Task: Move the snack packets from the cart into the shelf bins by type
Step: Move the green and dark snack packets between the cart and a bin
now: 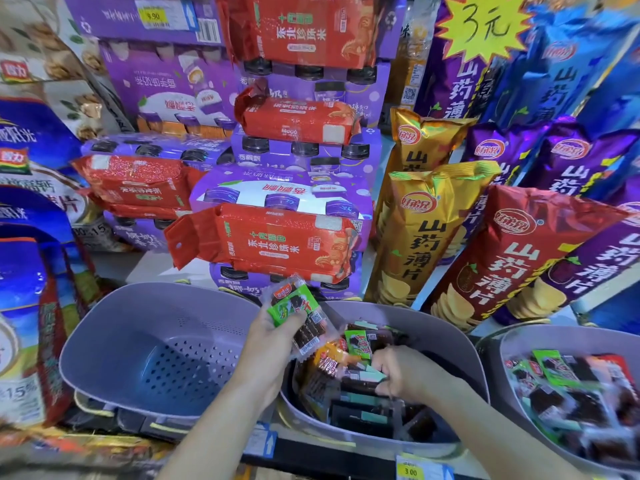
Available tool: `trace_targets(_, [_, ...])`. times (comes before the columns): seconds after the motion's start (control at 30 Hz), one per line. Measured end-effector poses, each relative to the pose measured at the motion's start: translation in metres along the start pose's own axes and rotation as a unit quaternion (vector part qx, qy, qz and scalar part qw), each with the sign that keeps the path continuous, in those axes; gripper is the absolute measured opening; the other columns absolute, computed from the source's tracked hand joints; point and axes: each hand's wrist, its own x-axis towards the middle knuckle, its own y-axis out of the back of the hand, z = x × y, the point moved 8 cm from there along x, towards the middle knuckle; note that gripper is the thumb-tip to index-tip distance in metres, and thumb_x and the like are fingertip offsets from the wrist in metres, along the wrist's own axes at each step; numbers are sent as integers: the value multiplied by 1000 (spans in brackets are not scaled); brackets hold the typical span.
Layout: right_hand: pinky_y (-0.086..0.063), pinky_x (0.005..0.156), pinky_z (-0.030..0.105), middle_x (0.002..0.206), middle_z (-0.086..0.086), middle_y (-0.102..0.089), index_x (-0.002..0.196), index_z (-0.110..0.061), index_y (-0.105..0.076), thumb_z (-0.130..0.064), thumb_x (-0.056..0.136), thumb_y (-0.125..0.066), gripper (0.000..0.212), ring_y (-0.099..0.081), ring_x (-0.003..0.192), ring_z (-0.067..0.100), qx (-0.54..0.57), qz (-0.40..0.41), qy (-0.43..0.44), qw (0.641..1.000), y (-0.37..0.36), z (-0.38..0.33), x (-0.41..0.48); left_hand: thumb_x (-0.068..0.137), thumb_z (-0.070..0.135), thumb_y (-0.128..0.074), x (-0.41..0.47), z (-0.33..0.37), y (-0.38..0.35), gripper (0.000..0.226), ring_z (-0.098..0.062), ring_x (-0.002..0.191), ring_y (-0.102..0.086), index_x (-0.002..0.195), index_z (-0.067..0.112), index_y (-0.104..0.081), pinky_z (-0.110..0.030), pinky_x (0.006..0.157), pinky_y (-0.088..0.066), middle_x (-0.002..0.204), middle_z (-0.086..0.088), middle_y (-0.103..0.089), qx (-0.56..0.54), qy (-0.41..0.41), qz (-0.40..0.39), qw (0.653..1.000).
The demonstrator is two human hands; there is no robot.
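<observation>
left hand (273, 336): grip clamped on a small stack of held packets (294, 306), green one in front, brown ones behind. It is raised over the gap between left bin and middle bin.
right hand (401, 370): down in the middle bin, fingers curled onto the loose packets (360, 400). Looks like a pinch on a pale-green-ended one; fingertips partly hidden.
left bin (104, 341): grey, perforated floor in full view.
middle bin (450, 337): mixed brown, green and orange packets.
right bin (554, 336): similar mix, cut off at the frame edge.
cart: not in view.
step: my read is mid-sort, pulling one type out of the mixed middle bin and collecting it in the left hand.
next: match the packet under the right hand against the held stack, pass it over if it matches, then drop the stack in that type's bin, probably the left bin.
risk: slick wrappers, so the stack could fan out and slip.
</observation>
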Motion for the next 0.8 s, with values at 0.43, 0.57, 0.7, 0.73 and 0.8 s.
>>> trace_targets(0.43, [-50,69,25,107,11,-76,115,-23,-76,-34,95,-72,23,-64,81,14,599,58,54,797,39,18,-49,107,10,-58,-4,0,-12,34,-18,95,-80,132,32,-60,-30,65,-63,108,-2,-82,-30,32,-15,999])
trace_targets(0.57, [-47,69,27,93,10,-70,118,-15,-74,-41,95,-69,34,-56,76,16,651,41,77,754,32,-8,-43,110,19,-53,-11,-2,-28,39,-10,94,-79,109,53,-74,-38,78,-61,105,6,-82,-31,45,-42,998])
trace_targets(0.7, [-50,72,35,81,6,-70,107,-18,-77,-42,98,-65,28,-58,77,23,605,99,64,787,35,-32,-42,107,42,-56,-19,-1,-43,19,-12,101,-78,112,46,-74,-38,84,-63,111,7,-81,-40,56,-78,995])
trace_targets(0.73, [-51,71,33,80,6,-72,105,-21,-78,-43,96,-66,27,-60,72,21,578,121,65,805,40,-38,-44,105,41,-60,-21,0,-45,18,-13,103,-78,108,50,-75,-37,85,-64,111,7,-81,-23,46,-92,994])
trace_targets(0.8, [-54,68,27,78,4,-75,101,-29,-79,-45,96,-67,21,-65,66,17,514,148,81,841,49,-49,-48,102,25,-69,-23,2,-45,25,-23,112,-76,121,40,-72,-46,97,-62,118,-3,-79,17,16,-96,995])
